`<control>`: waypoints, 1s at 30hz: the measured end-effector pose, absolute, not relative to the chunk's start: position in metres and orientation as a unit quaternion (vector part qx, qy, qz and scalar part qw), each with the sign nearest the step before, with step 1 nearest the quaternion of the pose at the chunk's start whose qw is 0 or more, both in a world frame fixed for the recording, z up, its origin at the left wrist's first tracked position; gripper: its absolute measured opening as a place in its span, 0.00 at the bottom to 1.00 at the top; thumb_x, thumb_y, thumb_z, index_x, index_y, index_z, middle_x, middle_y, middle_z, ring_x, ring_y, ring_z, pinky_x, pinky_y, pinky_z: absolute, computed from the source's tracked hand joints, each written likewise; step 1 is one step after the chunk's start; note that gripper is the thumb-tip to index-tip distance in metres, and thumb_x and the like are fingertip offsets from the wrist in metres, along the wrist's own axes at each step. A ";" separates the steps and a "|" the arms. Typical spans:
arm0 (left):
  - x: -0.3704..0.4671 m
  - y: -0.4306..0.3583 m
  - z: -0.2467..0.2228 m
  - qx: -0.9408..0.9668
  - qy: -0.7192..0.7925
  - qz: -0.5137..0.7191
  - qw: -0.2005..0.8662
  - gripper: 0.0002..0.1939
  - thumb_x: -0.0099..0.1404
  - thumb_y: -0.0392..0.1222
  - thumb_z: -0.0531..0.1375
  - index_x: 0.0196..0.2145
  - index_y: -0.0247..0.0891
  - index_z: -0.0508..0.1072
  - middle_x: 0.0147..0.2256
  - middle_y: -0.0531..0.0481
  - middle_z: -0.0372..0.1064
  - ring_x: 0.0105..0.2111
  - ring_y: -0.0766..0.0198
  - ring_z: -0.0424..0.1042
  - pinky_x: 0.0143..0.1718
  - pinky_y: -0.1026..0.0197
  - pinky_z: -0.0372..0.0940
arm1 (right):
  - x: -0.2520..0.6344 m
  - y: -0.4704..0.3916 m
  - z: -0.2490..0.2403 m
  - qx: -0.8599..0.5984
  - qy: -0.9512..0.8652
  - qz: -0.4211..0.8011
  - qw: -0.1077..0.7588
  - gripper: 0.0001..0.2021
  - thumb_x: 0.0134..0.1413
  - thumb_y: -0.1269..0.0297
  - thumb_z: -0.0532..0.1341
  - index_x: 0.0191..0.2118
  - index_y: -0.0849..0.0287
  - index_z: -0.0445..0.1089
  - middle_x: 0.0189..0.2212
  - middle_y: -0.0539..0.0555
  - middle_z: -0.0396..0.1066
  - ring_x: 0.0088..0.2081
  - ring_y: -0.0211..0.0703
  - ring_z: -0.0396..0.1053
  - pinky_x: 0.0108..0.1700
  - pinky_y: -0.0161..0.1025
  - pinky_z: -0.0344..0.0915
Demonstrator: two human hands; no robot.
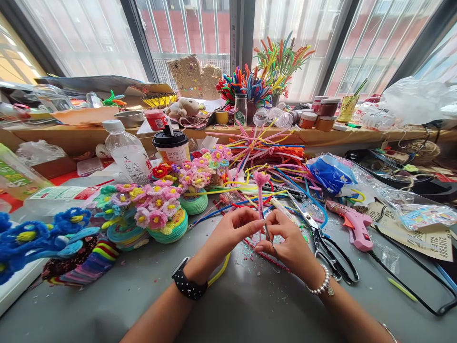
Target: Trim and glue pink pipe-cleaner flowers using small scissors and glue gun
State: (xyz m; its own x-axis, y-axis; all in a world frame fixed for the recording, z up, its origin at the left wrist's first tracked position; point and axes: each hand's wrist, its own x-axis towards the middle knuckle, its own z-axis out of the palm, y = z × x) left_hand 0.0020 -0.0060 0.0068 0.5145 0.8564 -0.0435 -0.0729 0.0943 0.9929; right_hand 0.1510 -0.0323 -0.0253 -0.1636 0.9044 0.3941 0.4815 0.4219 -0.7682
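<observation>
A pink fuzzy pipe-cleaner flower stands upright on its pink stem, held between the thumb and fingers of my left hand. My right hand is closed around a thin metal tool, whose narrow tip meets the stem; my fingers hide too much of it to tell small scissors from tweezers. Both hands nearly touch above the grey table. Below them lie a sparkly red pipe cleaner and scattered glitter bits. Large black-handled scissors lie partly open beside my right hand.
Finished pipe-cleaner flower pots crowd the left side. Behind my hands is a tangled heap of pipe cleaners. A pink glue gun with a black cord lies right. A lidded cup and a plastic bottle stand back left.
</observation>
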 end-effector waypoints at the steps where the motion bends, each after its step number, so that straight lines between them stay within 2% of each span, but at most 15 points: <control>1: 0.002 -0.006 0.007 0.571 0.348 0.357 0.651 0.09 0.51 0.42 0.61 0.25 0.35 0.66 0.23 0.56 0.59 0.25 0.71 0.57 0.28 0.67 0.53 | 0.151 -0.032 -0.026 -0.480 -0.723 0.242 0.434 0.24 0.39 0.42 0.58 0.13 0.60 0.61 0.23 0.50 0.55 0.28 0.40 0.58 0.31 0.38 0.58; 11: 0.002 -0.005 0.006 0.589 0.349 0.355 0.637 0.08 0.51 0.41 0.60 0.23 0.34 0.66 0.22 0.56 0.62 0.24 0.71 0.59 0.28 0.66 0.54 | 0.151 -0.034 -0.021 -0.469 -0.731 0.299 0.396 0.28 0.39 0.36 0.51 0.15 0.61 0.61 0.25 0.50 0.55 0.29 0.39 0.57 0.32 0.38 0.59; 30: 0.002 -0.005 0.007 0.590 0.349 0.358 0.635 0.08 0.51 0.41 0.61 0.22 0.35 0.66 0.22 0.55 0.63 0.25 0.70 0.60 0.28 0.66 0.54 | 0.148 -0.034 -0.025 -0.478 -0.693 0.332 0.425 0.27 0.39 0.38 0.54 0.15 0.61 0.62 0.24 0.49 0.54 0.28 0.38 0.56 0.31 0.37 0.57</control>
State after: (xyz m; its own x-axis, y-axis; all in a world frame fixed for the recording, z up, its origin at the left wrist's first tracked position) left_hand 0.0021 -0.0047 0.0070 0.5009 0.8652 -0.0206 -0.0434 0.0488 0.9979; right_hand 0.1482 -0.0343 -0.0252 -0.1807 0.9453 0.2716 0.3798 0.3218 -0.8673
